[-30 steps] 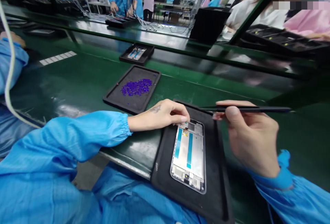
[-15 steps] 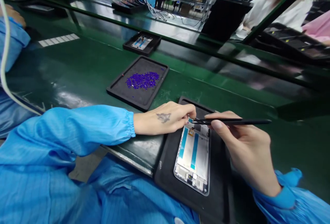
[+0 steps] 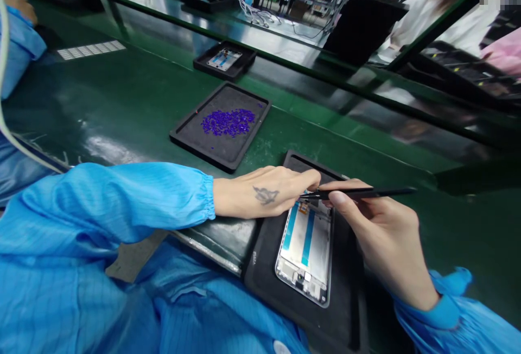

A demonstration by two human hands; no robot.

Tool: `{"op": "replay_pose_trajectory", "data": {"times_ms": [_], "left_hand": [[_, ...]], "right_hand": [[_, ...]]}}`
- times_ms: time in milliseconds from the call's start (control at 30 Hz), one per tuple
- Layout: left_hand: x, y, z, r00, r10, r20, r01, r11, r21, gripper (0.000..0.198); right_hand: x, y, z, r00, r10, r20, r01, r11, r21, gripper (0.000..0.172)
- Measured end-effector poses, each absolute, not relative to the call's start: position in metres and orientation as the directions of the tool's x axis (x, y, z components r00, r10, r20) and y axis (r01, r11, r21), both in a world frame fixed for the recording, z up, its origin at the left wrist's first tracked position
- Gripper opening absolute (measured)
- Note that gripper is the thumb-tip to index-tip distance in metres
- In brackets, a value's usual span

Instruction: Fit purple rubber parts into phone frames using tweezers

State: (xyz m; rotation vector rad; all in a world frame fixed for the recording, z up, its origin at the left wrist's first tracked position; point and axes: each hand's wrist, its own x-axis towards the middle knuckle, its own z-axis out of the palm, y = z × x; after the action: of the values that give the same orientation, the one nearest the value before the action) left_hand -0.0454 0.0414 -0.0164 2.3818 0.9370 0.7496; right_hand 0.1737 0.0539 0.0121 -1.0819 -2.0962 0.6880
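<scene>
Black tweezers (image 3: 366, 192) lie pinched in my right hand (image 3: 385, 234), their tips pointing left at the upper end of a phone frame (image 3: 321, 245). The frame is silvery, with two blue strips and small parts at its near end. It rests face-inward in a black foam tray (image 3: 262, 278). My left hand (image 3: 266, 191) reaches over the frame's upper left corner with its fingers bent together close to the tweezer tips. Whatever those fingers hold, if anything, is hidden.
A black tray (image 3: 185, 136) ahead carries many tiny purple pieces (image 3: 230, 121). Farther off, another tray (image 3: 244, 63) holds a second phone frame (image 3: 225, 59). A white gridded sheet (image 3: 91, 50) lies left, near another person's sleeve (image 3: 20, 44). A dark rail (image 3: 285, 71) crosses the green bench.
My left hand has shifted slightly right, toward the tweezers. My right hand and the tweezers have moved a little left. The view has shifted slightly.
</scene>
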Motion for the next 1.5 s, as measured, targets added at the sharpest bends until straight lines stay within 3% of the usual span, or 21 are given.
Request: {"op": "replay_pose_trajectory", "data": {"times_ms": [633, 767, 867, 1000, 1167, 1267, 1367, 1500], "left_hand": [[-0.046, 0.044, -0.021, 0.6, 0.703, 0.381, 0.439, -0.688, 0.579, 0.013], [-0.048, 0.042, -0.013, 0.562, 0.734, 0.381, 0.516, -0.672, 0.531, 0.019], [-0.046, 0.032, -0.008, 0.663, 0.618, 0.423, 0.486, -0.785, 0.385, 0.019], [-0.04, 0.012, -0.008, 0.878, 0.322, 0.356, 0.218, -0.928, 0.301, 0.036], [-0.041, 0.001, -0.011, 0.878, 0.373, 0.299, 0.26, -0.898, 0.356, 0.041], [-0.04, 0.003, -0.013, 0.88, 0.333, 0.338, 0.253, -0.932, 0.261, 0.039], [-0.035, 0.005, -0.018, 0.881, 0.249, 0.402, 0.237, -0.968, 0.08, 0.03], [-0.029, 0.009, -0.027, 0.768, 0.062, 0.637, 0.207, -0.966, -0.156, 0.04]], "right_hand": [[0.174, 0.053, 0.01, -0.388, 0.873, 0.296, 0.456, 0.461, -0.762, 0.016], [0.182, 0.062, 0.006, -0.294, 0.905, 0.309, 0.454, 0.416, -0.788, 0.021], [0.188, 0.077, 0.0, -0.158, 0.954, 0.254, 0.383, 0.296, -0.875, 0.029], [0.19, 0.093, -0.008, -0.112, 0.988, 0.11, 0.291, 0.138, -0.947, 0.038], [0.188, 0.092, -0.012, -0.158, 0.987, 0.032, 0.255, 0.072, -0.964, 0.035], [0.188, 0.091, -0.012, -0.167, 0.986, 0.022, 0.245, 0.064, -0.967, 0.035], [0.188, 0.091, -0.012, -0.171, 0.985, 0.02, 0.233, 0.06, -0.971, 0.035], [0.19, 0.091, -0.014, -0.157, 0.986, 0.054, 0.25, 0.092, -0.964, 0.035]]}}
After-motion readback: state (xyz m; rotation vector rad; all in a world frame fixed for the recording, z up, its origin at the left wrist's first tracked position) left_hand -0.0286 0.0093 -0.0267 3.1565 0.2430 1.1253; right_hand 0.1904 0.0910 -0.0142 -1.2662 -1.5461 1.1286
